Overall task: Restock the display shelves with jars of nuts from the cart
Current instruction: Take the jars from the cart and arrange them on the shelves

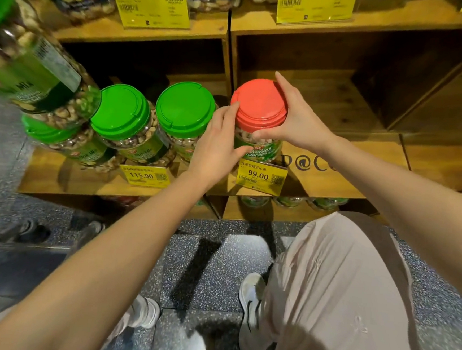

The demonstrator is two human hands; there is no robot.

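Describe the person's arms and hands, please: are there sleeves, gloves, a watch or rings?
The left forearm and right forearm are bare; no sleeve shows. The left hand and right hand wear no gloves; no watch, bracelet or ring is visible. Below them are pale beige trousers and white shoes.

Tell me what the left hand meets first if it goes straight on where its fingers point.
The red-lidded pistachio jar: the left hand touches its lid and side, so nothing lies between them.

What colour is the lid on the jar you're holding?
Red, seen clearly in the head view; the jars beside it have green lids.
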